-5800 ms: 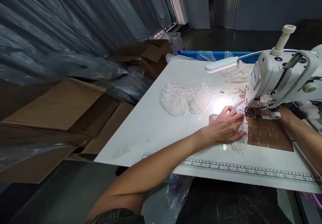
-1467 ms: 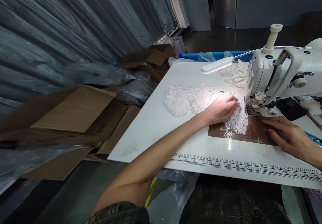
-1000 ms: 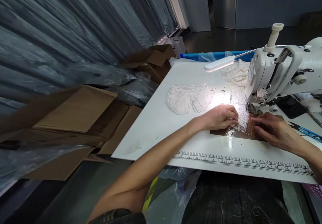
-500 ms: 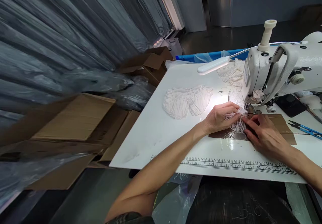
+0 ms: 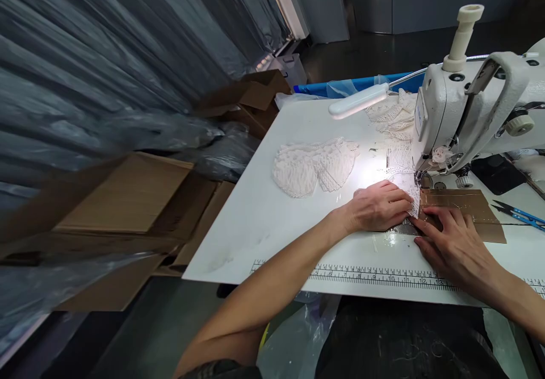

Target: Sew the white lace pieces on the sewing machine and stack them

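Observation:
White lace fabric (image 5: 405, 183) lies under the presser foot of a white sewing machine (image 5: 438, 112). My left hand (image 5: 381, 205) is closed over the lace, its fingers together and bent on the near left part; the fingertips partly hide it. Beside the lace's near corner is my right hand (image 5: 455, 242), palm down with thumb and fingers apart, its index fingertip touching that corner. Beneath both the lace and my right fingers is a brown plate (image 5: 464, 205) on the white table (image 5: 264, 220).
White lace pieces (image 5: 315, 166) lie left of my hands, and more lace (image 5: 395, 115) sits behind. Blue thread snips (image 5: 522, 215) lie at right. A white lamp (image 5: 357, 101) hangs over the table. Cardboard boxes (image 5: 123, 197) stand at left. A ruler strip (image 5: 374, 277) runs along the front edge.
My left hand has moved from pinching raised lace near the needle to lying lower over it. The lace's upper layer is now folded down flatter. The right hand has shifted slightly nearer me.

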Demonstrator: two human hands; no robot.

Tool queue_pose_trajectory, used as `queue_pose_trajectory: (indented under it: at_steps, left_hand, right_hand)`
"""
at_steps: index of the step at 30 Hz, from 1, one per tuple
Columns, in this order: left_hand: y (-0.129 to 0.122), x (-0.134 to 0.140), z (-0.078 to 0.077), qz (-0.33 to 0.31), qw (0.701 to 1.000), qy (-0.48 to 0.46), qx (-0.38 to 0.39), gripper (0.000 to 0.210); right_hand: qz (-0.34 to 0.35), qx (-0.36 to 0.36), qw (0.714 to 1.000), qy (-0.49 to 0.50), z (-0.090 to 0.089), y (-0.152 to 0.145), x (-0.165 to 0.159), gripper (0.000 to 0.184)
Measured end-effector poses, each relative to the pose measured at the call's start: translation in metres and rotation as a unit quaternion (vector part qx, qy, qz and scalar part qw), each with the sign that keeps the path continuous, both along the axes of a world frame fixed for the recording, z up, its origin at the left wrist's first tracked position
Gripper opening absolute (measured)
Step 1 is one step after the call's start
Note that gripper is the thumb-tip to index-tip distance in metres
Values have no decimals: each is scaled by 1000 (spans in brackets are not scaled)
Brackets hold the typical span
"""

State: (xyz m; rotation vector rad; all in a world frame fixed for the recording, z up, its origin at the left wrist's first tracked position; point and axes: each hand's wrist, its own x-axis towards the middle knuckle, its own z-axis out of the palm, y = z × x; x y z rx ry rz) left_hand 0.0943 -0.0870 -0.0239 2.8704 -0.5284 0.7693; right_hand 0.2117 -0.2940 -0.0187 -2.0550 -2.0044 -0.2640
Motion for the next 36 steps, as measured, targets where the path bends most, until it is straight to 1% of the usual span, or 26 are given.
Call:
queue_pose_trajectory:
  at_steps: [1,3,4,5,6,7,8,9,10,12,15,18,20,23,25,27,30,32,36]
  left_hand:
    - [0,0,1,1,1000,1,3,19]
    - [0,-1,3,0,1000,4,8,20]
    - [0,-2,3,0,1000,4,9,20]
    - [0,-2,3,0,1000,3,10,21]
    - [-1,-2,3,1,1000,-1,13,21]
    - [-2,-2,3,5,1000,-5,16,22]
    - [-3,-1,2,13,1000,-9,19,23]
    - [-4,-1,2,23,999,-9,23,24]
    - [-6,-1,2,28,999,-8,25,25]
    - [-8,0,1,30,999,-1,19,26]
    - [-10,1,1,17,1000,13,-7,28]
    - [-9,1,0,11,999,12,-51,27]
    - [-9,0,0,10,995,-16,-99,24]
    - [-8,0,2,19,980,-81,-181,19]
    - [-7,1,3,33,967,-119,-222,16]
    - [-7,1,4,44,959,-138,-242,15]
    - [-7,1,3,39,964,-118,-236,18]
    - [-8,1,1,27,975,-83,-204,21]
    - [-10,0,-3,24,995,-7,-100,25]
  right_hand:
    - [10,-6,1000,8,3,2,5,33]
    - [52,-33,996,57,10,8,22,33]
    - [77,-55,990,100,15,13,33,32]
    - [106,-81,977,163,18,18,44,32]
    - [108,-113,963,218,20,24,54,33]
    - [69,-120,958,250,21,29,63,34]
    - [24,-102,961,256,19,33,71,33]
    - [-6,-70,966,249,16,36,76,33]
    - [-18,-49,971,233,11,38,78,35]
    - [-7,-21,981,191,-1,37,79,40]
    - [27,-19,991,131,-14,34,77,40]
    - [34,-33,994,102,-15,32,77,39]
    - [38,-28,993,112,-11,33,77,39]
    - [35,-20,982,186,-4,33,77,41]
    - [13,-25,969,245,0,33,77,42]
    - [-14,-29,960,277,2,32,78,42]
    - [-29,-33,959,281,3,31,77,39]
    - [-23,-31,963,266,3,31,76,42]
    - [44,-16,984,174,2,31,71,41]
